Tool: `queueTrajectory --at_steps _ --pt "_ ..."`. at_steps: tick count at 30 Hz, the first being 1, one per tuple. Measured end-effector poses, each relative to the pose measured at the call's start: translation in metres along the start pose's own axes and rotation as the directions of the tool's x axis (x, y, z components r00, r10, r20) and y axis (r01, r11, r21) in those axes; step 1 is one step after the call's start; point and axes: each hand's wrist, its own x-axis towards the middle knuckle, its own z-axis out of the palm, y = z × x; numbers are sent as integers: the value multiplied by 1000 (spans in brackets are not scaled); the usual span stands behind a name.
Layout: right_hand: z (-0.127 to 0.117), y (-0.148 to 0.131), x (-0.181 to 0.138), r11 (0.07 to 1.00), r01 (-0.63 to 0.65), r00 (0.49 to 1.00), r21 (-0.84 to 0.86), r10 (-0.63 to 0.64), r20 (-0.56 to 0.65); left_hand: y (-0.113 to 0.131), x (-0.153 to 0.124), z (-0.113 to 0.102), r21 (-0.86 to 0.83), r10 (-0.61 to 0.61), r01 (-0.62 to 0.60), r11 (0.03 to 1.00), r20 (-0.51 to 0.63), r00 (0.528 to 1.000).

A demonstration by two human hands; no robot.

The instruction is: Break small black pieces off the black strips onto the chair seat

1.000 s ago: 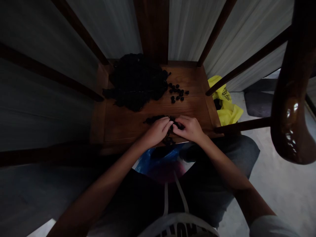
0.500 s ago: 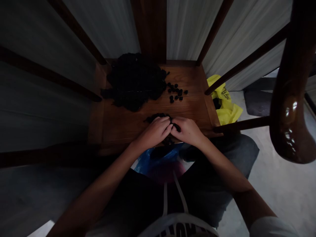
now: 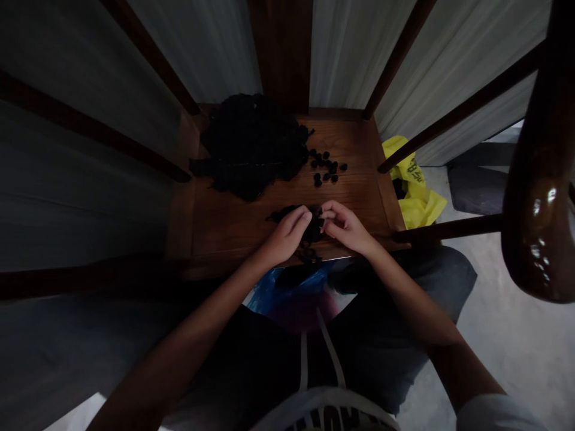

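Observation:
A bumpy black strip [image 3: 311, 232], perhaps fabric, lies between my hands at the front edge of the wooden seat [image 3: 233, 230]; the poor light hides its exact kind. My left hand [image 3: 288, 237] is closed on it, thumb against the fingers. On the other side, the bent fingertips and thumb of my right hand [image 3: 345, 228] pinch the strip's right side. Farther back sits a large heap of similar black material [image 3: 251, 143]. Several small round black pieces [image 3: 326, 166] are scattered to the right of that heap.
Dark wooden spindles [image 3: 399, 60] and a thick curved armrest [image 3: 534, 227] enclose the seat. A yellow plastic bag [image 3: 415, 191] is beyond its right edge. Blue plastic [image 3: 287, 293] shows below the front edge, between my knees.
My hands have drawn slightly apart, having been pressed together on the black strip. The right fingers have lifted and loosened. The whole view has shifted a little.

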Motion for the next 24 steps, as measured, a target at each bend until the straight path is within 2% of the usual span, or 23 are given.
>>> queueTrajectory --at_steps 6,13,19,24 --pt "1 -1 -1 996 -1 999 -92 -3 -44 8 0 0 30 24 -26 999 87 996" --pt "-4 -5 -1 994 -20 996 -110 10 -90 1 4 -2 95 19 -31 995 126 992" --pt "-8 -5 -2 999 -42 998 -22 42 37 -2 3 0 162 39 -54 985 91 995" --pt "-4 -11 -2 959 -27 996 -281 49 72 1 3 -1 179 24 -50 983 143 989"
